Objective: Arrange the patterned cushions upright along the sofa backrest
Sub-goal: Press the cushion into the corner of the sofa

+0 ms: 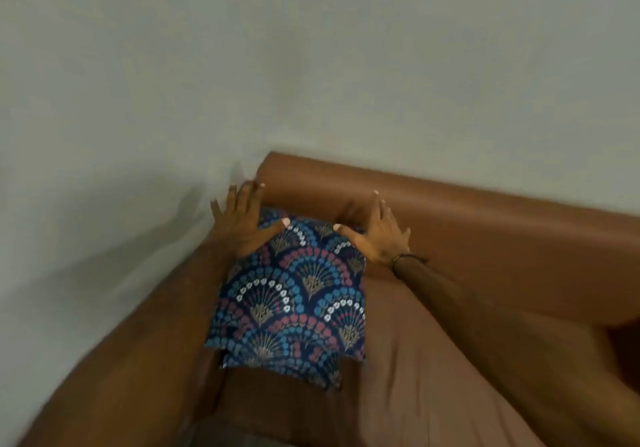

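A dark blue cushion (298,294) with a fan pattern in blue, red and white stands in the left corner of the brown sofa, leaning against the backrest (450,211). A second cushion of the same pattern (287,367) peeks out beneath its lower edge. My left hand (242,225) lies spread on the cushion's top left corner, thumb on the front face. My right hand (377,232) lies spread on the top right corner, thumb on the front too. Both hands have fingers apart and press on the cushion without closing around it.
The sofa seat (433,360) stretches to the right under a brown cover. The left armrest (131,360) runs along the pale wall (311,65), which rises right behind the backrest.
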`<state>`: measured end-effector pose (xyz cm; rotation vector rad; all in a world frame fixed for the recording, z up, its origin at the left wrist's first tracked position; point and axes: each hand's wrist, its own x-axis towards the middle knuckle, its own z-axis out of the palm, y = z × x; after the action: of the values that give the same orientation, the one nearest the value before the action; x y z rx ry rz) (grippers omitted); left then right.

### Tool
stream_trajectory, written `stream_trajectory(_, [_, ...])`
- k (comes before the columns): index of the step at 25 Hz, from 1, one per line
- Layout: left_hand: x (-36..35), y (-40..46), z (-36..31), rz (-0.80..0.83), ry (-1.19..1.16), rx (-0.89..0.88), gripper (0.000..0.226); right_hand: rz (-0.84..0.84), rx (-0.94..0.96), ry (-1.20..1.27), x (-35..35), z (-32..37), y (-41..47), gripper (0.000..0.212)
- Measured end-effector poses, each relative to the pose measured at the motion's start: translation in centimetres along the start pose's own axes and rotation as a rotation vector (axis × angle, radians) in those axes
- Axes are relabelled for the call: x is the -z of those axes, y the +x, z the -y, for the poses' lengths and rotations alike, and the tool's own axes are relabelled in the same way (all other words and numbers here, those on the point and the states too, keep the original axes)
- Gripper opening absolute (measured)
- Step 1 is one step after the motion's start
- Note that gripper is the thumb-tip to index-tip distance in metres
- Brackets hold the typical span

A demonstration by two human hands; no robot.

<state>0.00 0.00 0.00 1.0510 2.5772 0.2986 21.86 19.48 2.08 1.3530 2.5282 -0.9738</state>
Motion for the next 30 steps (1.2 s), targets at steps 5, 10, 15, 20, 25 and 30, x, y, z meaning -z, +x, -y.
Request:
stream_trajectory(5, [-10.6, 0.1, 3.9, 0.234, -0.436, 0.375, 0.129, 0.387, -0.458, 0.589, -9.5, -4.3, 1.4, 0.049])
stream_trajectory(10, [-8.2, -0.8, 2.8, 0.067, -0.91, 0.53, 0.144, 0.35, -0.485, 0.9, -7.8, -5.8, 1.3, 0.032])
stream_trajectory(15, [-8.6, -4.2, -5.3, 0.059, -1.107, 0.322, 0.122, 0.155, -0.39, 0.977, -0.5, -13.3, -0.1, 0.083])
stream_trajectory(20, [-15.7, -4.1, -22.2, 0.195, -1.028, 0.063, 0.117, -0.079, -0.337, 0.979, 8.7, -28.7, -1.5, 0.087])
stream_trajectory(25, [-29.1, -4.0, -41.0, 0.253, -0.953, -0.014, 0.114, -0.194, -0.388, 0.989, 14.0, -50.2, -2.1, 0.092])
stream_trajectory(30, [-44.2, -4.5, -55.7, 0.22, -0.976, -0.096, 0.087, -0.345, -0.398, 0.997, 16.1, -69.1, -2.2, 0.097])
